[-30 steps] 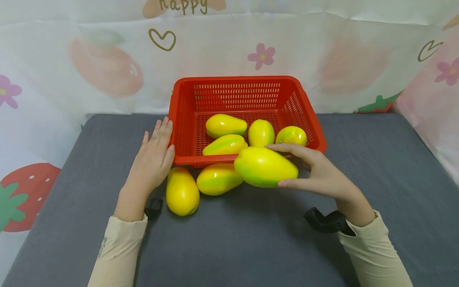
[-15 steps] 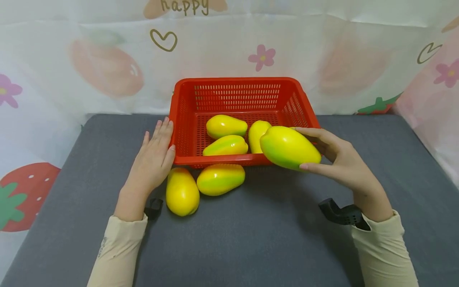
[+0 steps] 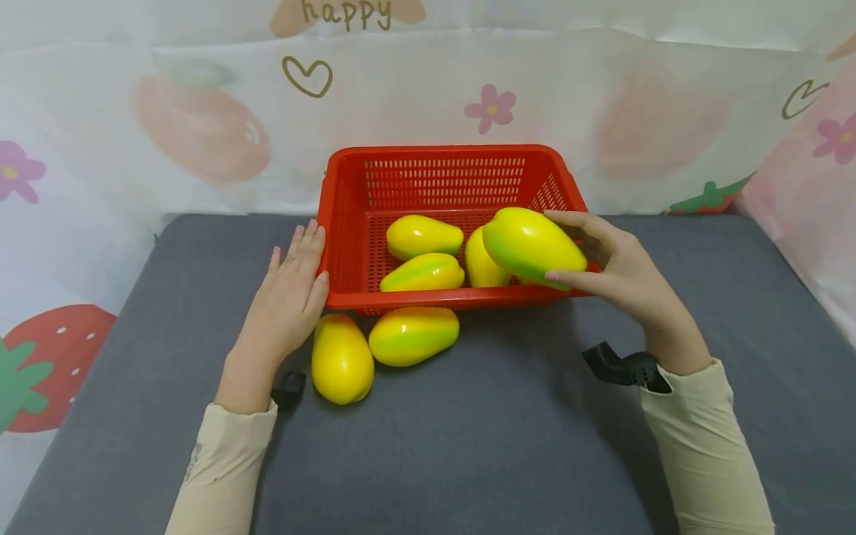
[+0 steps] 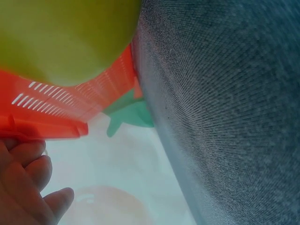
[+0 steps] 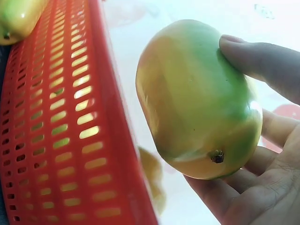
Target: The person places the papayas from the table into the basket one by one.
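The right hand [image 3: 618, 267] pinches a glossy yellow-green fruit [image 3: 531, 245] near its right end, between thumb and fingers, above the right front part of the red basket [image 3: 401, 300]. Much of the fruit juts past the grip, so a loosened pinch on such smooth-looking skin could let it swivel or slip. Dropped, it might knock the 3 fruits inside [image 3: 424, 236] that show in the head view, or strike the near rim and roll out. The left hand [image 3: 284, 305] lies straight-fingered against the basket's left side; if it pushes unevenly, the basket could turn and nudge the 2 outside fruits [image 3: 414, 336] across the grey table [image 3: 468, 446].
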Demonstrator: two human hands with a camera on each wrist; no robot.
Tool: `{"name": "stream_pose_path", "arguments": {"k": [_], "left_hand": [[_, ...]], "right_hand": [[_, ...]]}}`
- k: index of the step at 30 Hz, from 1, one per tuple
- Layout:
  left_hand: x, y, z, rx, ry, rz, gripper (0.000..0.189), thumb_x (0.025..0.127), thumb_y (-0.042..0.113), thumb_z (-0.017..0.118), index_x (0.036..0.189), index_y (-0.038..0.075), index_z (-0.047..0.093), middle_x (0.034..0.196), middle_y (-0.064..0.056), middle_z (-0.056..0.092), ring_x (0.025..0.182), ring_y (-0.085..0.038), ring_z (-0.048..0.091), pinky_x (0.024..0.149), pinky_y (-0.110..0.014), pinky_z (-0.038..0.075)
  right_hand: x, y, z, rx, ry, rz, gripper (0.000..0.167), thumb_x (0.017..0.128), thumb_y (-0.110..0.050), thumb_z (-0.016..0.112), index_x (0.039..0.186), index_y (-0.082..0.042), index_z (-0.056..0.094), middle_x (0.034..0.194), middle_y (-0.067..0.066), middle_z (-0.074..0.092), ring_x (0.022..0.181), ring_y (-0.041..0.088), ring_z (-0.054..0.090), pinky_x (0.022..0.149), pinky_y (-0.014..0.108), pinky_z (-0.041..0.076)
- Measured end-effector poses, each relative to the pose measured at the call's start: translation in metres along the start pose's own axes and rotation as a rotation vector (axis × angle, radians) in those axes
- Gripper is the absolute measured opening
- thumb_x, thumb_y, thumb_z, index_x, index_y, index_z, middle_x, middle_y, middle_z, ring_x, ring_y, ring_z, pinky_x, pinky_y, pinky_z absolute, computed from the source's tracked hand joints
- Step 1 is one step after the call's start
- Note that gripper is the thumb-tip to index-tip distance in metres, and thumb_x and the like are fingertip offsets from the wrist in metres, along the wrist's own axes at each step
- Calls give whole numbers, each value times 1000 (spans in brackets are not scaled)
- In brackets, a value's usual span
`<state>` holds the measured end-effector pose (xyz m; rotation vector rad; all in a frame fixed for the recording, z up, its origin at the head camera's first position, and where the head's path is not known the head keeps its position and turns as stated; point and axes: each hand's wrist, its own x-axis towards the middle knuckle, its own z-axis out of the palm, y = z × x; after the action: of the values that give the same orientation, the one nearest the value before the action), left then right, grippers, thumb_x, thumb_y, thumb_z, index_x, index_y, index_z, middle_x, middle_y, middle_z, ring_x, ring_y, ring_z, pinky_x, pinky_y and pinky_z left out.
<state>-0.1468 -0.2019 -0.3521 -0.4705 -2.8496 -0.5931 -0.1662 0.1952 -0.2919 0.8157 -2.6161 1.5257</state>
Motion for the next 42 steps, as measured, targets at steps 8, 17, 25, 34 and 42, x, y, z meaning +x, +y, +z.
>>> {"name": "stream_pose_path", "arguments": {"k": [8,17,25,34,42], "left_hand": [[1,0,0,5,-2,-5,58,100,25,30,151,1,12,157,-13,11,144,-26,5,113,-51,4],[-1,-1,2,-2,7,-3,58,100,24,30,151,2,13,157,-14,11,144,-26,6,113,-52,5],[0,-1,3,2,7,-4,58,100,24,30,151,2,13,157,-13,11,144,-26,6,113,-52,6],[0,-1,2,5,15,-1,58,100,24,30,150,1,14,156,-15,13,144,-27,6,113,-53,6],[0,-1,3,0,15,3,58,100,24,31,150,1,14,157,-13,11,144,-26,6,113,-52,5]], "right_hand": [[24,9,0,43,3,52,61,84,-7,70,140,-9,45,134,6,49,109,18,52,90,19,45],[55,15,-2,-27,-24,137,62,85,-15,70,141,-11,43,133,6,48,111,21,49,93,30,44],[70,20,-2,-55,-75,169,63,84,-17,71,140,-8,43,132,7,49,112,21,49,96,37,44],[74,18,-3,-50,-92,185,64,84,-18,71,141,-9,42,131,7,49,111,21,49,94,36,45],[77,11,-8,-51,-96,182,65,85,-19,71,141,-10,41,131,7,49,111,22,48,93,34,45]]}}
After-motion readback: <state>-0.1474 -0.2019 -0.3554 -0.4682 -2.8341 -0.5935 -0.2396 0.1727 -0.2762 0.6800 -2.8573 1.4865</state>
